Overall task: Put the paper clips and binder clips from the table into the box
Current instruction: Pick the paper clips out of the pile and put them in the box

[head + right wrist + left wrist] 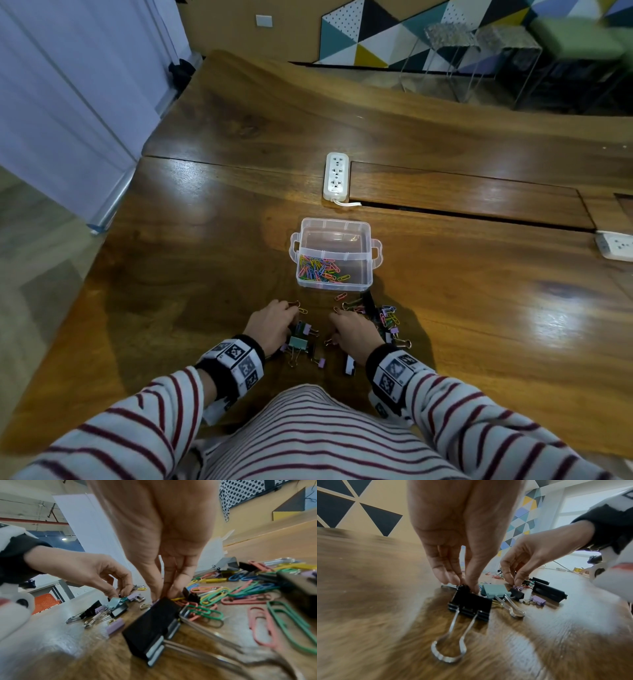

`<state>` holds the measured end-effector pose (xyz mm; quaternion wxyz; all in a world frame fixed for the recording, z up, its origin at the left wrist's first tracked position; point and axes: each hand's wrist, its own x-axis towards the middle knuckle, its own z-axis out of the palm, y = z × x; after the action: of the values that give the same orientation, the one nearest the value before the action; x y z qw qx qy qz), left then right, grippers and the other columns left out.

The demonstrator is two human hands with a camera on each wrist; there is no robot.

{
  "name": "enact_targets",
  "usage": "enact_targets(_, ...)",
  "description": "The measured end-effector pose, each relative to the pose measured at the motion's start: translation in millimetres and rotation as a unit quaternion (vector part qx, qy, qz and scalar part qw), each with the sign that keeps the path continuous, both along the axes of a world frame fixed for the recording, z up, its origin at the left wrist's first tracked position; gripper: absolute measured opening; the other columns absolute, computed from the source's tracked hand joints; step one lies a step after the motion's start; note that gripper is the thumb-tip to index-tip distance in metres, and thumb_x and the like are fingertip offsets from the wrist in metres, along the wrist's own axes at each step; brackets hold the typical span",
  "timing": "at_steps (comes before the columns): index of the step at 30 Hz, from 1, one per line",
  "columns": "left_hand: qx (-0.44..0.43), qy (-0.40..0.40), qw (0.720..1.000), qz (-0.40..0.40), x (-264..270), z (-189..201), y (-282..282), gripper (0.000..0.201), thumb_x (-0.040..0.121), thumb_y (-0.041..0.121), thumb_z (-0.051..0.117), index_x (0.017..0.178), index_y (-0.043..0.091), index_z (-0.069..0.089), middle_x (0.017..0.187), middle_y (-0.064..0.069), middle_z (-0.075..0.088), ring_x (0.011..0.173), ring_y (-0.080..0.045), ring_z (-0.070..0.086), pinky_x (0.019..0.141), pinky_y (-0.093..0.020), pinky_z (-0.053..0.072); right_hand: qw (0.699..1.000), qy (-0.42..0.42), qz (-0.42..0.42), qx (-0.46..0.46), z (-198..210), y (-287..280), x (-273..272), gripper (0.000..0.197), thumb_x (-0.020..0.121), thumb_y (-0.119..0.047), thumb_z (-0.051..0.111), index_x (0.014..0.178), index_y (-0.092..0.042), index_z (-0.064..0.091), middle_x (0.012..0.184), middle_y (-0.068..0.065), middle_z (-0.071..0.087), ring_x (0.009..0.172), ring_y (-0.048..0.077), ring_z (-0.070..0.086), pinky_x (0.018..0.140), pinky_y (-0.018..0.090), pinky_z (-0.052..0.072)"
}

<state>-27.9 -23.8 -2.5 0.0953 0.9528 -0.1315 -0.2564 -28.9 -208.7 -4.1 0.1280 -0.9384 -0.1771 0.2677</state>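
Note:
A clear plastic box (334, 236) stands open on the table, with several coloured paper clips (322, 269) inside. Just in front of it both hands work in a scatter of clips. My left hand (466, 586) pinches the top edge of a big black binder clip (471, 603) that lies on the wood. My right hand (160, 596) pinches a small purple binder clip (518, 587) beside a teal binder clip (496, 591). A large black binder clip (152, 626) lies under the right fingertips. Loose paper clips (240, 596) spread to the right of that hand.
A white power strip (336, 176) lies behind the box, and another (615, 245) sits at the right edge. The wooden table (205, 240) has a long slot (479, 214) behind the box. More purple and black binder clips (320, 361) lie near my body.

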Motion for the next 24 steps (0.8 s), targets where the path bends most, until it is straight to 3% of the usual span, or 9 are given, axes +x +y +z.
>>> enact_targets(4,-0.012,0.004,1.0,-0.012,-0.9,3.0,-4.0,0.034,0.088,0.017,0.055,0.121,0.015,0.047,0.122,-0.004,0.051,0.113,-0.021,0.045,0.084,-0.034,0.046,1.0,0.008,0.001,-0.007,2.4,-8.2,-0.8,0.013,0.091,-0.015,0.05,0.101,-0.008,0.053,0.105,0.013,0.061,0.098,0.03,0.058,0.078,0.04,0.049)
enact_targets(8,-0.036,0.009,0.999,-0.022,-3.6,1.1,-14.0,0.053,0.085,0.015,0.061,0.132,0.015,0.038,0.125,-0.008,0.043,0.115,-0.024,0.044,0.087,-0.037,0.05,0.992,-0.103,-0.028,0.059,-3.0,-21.9,10.8,0.026,0.088,-0.004,0.051,0.114,-0.009,0.052,0.114,0.01,0.055,0.105,0.026,0.053,0.081,0.037,0.051)
enact_targets(14,-0.02,0.026,0.999,-0.035,-1.9,-2.3,-20.9,0.049,0.087,0.008,0.057,0.132,0.014,0.041,0.126,-0.012,0.045,0.115,-0.029,0.048,0.09,-0.039,0.047,0.99,-0.121,0.062,0.022,-7.6,-28.9,28.6,0.048,0.086,-0.01,0.057,0.131,-0.011,0.04,0.132,0.009,0.045,0.119,0.024,0.045,0.093,0.035,0.048)
enact_targets(19,-0.024,0.036,0.999,-0.017,-1.9,-1.0,-22.2,0.04,0.089,0.004,0.052,0.127,0.01,0.042,0.125,-0.015,0.048,0.109,-0.033,0.053,0.086,-0.041,0.048,0.992,-0.123,0.036,0.02,-6.7,-23.8,27.2,0.037,0.086,-0.015,0.058,0.12,-0.008,0.045,0.125,0.008,0.048,0.113,0.024,0.045,0.086,0.034,0.048)
enact_targets(24,-0.011,0.04,0.999,-0.016,1.0,1.4,-28.8,0.043,0.088,0.004,0.053,0.128,0.011,0.039,0.123,-0.016,0.049,0.111,-0.032,0.051,0.084,-0.04,0.047,0.994,-0.104,0.021,-0.014,-4.4,-13.1,31.6,0.025,0.086,-0.013,0.058,0.109,-0.008,0.051,0.117,0.009,0.055,0.11,0.024,0.045,0.089,0.035,0.044)
